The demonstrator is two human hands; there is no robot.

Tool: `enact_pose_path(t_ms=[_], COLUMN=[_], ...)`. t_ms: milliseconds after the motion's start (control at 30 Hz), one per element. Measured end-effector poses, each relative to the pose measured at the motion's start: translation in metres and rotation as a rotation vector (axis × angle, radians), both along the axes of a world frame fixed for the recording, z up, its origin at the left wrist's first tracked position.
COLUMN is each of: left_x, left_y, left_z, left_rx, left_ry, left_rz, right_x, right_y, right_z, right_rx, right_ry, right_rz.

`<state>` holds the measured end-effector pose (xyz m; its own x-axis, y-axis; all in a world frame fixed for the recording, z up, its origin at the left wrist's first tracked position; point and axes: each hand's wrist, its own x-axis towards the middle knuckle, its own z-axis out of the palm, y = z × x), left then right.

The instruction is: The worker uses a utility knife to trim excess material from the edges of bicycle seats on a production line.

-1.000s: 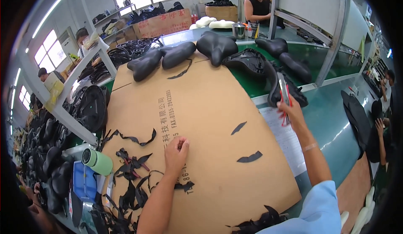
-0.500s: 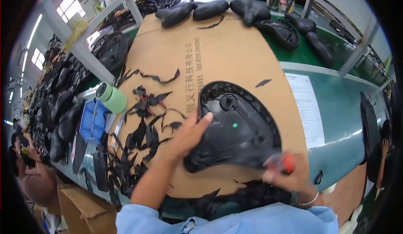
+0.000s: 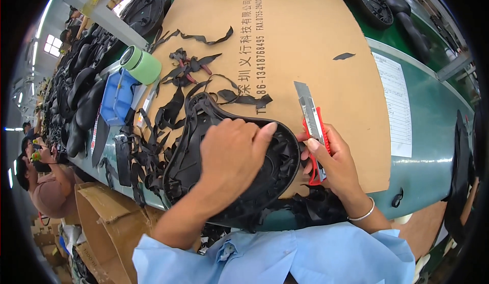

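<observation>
A black bicycle saddle lies upside down on a brown cardboard sheet, close to my body. My left hand presses flat on its ribbed underside and holds it down. My right hand grips a red utility knife with its blade out, pointing away from me, just right of the saddle's rim. Black trimmed strips lie scattered to the left of the saddle.
A green tape roll and a blue tray sit at the left. More black saddles lie on the green bench top at the far right, beside a white paper sheet. A person sits lower left near cardboard boxes.
The saddle has turned and slid closer to me. My left hand has moved onto its underside, and my right hand has raised the knife beside its right rim.
</observation>
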<state>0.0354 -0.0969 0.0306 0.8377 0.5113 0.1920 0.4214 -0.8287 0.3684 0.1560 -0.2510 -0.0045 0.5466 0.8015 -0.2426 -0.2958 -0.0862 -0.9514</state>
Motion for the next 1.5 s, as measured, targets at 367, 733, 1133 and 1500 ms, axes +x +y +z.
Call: enact_pose_path(t_ms=[367, 733, 1133, 1500], left_x=[0.003, -0.003, -0.014, -0.018], left_y=[-0.035, -0.025, -0.021, -0.013], left_z=[-0.017, -0.018, -0.014, -0.003], left_rx=[-0.227, -0.476, -0.675, -1.532], left_ry=[-0.128, -0.221, -0.233, -0.787], left_rz=[0.049, 0.023, -0.060, 0.225], right_x=[0.012, 0.007, 0.001, -0.054], right_y=[-0.033, -0.030, -0.027, -0.058], right_z=[0.008, 0.056, 0.064, 0.070], right_rx=[-0.048, -0.420, -0.388, -0.726], right_ry=[-0.963, -1.362, -1.375, -1.360], right_rz=[0.075, 0.524, 0.488, 0.474])
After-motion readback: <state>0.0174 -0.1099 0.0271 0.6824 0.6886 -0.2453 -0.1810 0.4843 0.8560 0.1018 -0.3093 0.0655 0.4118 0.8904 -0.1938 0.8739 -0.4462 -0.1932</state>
